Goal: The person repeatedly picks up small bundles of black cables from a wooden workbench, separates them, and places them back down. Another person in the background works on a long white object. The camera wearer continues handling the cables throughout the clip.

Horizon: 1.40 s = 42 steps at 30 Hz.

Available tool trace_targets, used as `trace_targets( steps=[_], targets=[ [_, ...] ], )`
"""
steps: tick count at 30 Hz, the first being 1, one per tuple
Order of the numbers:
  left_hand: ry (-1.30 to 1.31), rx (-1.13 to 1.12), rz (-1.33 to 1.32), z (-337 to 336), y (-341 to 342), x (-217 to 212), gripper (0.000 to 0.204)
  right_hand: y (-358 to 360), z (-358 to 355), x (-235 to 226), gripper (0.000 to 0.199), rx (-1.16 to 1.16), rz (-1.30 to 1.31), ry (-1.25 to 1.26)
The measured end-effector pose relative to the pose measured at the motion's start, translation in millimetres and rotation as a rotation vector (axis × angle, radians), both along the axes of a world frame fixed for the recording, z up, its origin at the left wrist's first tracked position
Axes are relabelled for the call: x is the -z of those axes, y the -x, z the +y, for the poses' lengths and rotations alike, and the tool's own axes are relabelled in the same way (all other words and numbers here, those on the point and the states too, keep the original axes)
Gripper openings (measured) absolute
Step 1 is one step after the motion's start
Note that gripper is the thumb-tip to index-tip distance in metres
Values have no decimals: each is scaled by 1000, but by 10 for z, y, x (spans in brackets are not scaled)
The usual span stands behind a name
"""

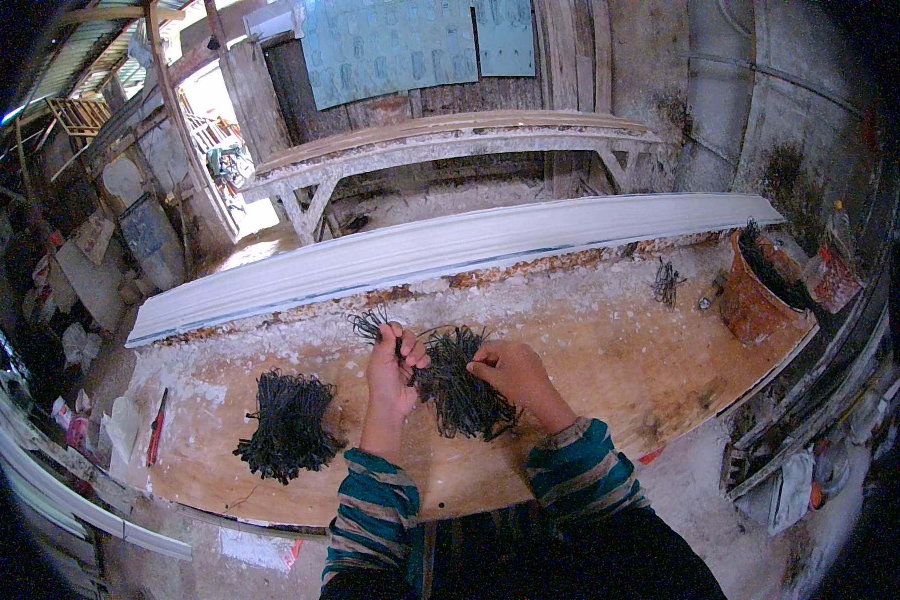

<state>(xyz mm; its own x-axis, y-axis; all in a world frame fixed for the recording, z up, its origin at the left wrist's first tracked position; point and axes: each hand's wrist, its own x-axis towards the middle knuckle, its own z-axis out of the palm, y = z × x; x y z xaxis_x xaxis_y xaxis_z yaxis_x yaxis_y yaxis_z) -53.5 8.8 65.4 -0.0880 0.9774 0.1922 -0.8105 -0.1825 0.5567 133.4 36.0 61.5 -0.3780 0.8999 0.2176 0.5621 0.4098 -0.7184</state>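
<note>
My left hand (pixel 394 376) is closed around a small bunch of thin black strands (pixel 369 324), whose looped ends stick out above the fist. Just to its right, a loose, tangled pile of black strands (pixel 462 405) lies on the wooden board. At that pile's upper right edge, my right hand (pixel 518 374) has thumb and forefinger pinched together on the strands; how many they hold cannot be made out. A denser, more even stack of black strands (pixel 288 425) rests on the board left of my left hand.
Behind the board (pixel 620 365) runs a long white moulded strip (pixel 450 250). At the right end stands an orange-brown bucket (pixel 755 305) with black strands inside, near a small loose bunch (pixel 667 283). A red-handled tool (pixel 157 430) lies at the left. Farther back is a long bench (pixel 450 135).
</note>
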Motion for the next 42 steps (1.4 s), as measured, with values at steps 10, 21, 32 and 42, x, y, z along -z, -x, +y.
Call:
trace_targets(
  steps=[10, 21, 32, 42],
  targets=[
    [58, 20, 60, -34, -66, -17, 25, -36, 37, -58, 15, -1, 216, -2],
    [101, 8, 111, -49, -99, -33, 26, 68, -37, 86, 21, -3, -102, -76],
    [133, 53, 218, -51, -146, 1, 26, 6, -18, -140, 16, -11, 516, 215],
    [160, 80, 491, -128, -342, -26, 32, -18, -73, -254, 12, -112, 771, 290]
  ],
)
